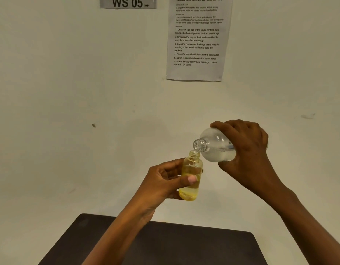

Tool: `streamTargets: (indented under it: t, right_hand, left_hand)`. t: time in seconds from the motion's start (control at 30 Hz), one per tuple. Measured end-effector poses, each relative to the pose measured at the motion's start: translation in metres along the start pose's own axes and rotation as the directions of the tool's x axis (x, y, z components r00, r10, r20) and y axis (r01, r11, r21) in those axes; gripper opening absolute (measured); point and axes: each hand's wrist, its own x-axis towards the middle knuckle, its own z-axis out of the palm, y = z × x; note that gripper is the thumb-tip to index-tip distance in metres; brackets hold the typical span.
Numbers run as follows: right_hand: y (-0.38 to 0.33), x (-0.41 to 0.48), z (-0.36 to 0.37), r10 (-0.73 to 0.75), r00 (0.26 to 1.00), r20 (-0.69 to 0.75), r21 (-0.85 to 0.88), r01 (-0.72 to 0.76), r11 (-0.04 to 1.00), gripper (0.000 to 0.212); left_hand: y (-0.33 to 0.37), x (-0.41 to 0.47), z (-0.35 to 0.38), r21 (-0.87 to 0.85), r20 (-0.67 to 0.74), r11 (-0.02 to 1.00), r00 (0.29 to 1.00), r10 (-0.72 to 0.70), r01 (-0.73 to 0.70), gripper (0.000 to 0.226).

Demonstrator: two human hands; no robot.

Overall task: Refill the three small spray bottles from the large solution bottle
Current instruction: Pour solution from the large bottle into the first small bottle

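The small yellow bottle (191,175) is gripped upright between thumb and curled fingers of the left hand (165,185). The tilted large clear bottle (215,147) is clasped by the right hand (247,150), its mouth touching the small bottle's neck, above the dark table (184,245).

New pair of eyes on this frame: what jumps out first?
The pour, mid-frame: the right hand tips the large clear bottle, neck down, over the open mouth of a small yellow bottle held upright in the left hand. On the wall above hang a printed instruction sheet and a WS 05 sign.
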Motion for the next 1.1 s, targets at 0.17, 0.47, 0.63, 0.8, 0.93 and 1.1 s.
streamTargets:
  t: [0.17,0.47,0.63,0.8,0.93,1.1]
  right_hand:
    - [0.0004,-0.0003,0.0012,0.000,1.000,0.006,-0.001,0.000,1.000,0.068]
    - [-0.0005,-0.0006,0.0000,-0.002,1.000,0.007,0.008,0.002,1.000,0.067]
    - [-0.0010,0.0004,0.0002,-0.012,1.000,-0.004,0.013,0.012,1.000,0.067]
    - [-0.0004,0.0010,0.0012,-0.013,1.000,-0.010,0.008,0.013,1.000,0.068]
    - [0.0002,0.0008,0.0013,0.001,1.000,-0.009,0.010,-0.001,1.000,0.068]
    - [0.0008,0.0000,0.0022,-0.002,1.000,-0.003,0.009,0.002,1.000,0.067]
  left_hand:
    - [-0.0003,0.0002,0.0002,0.005,0.002,1.000,1.000,0.001,-0.001,0.054]
    - [-0.0002,0.0000,0.0005,0.010,0.004,1.000,1.000,0.004,-0.004,0.057]
    - [0.0004,0.0012,-0.0005,0.013,0.000,1.000,1.000,0.004,-0.004,0.056]
    - [0.0004,0.0016,-0.0011,0.016,-0.003,1.000,1.000,0.003,-0.003,0.055]
    - [-0.0002,0.0011,-0.0008,0.014,-0.001,1.000,1.000,-0.001,0.001,0.058]
    - [0.0006,0.0017,-0.0002,0.010,0.001,1.000,1.000,0.001,-0.001,0.057]
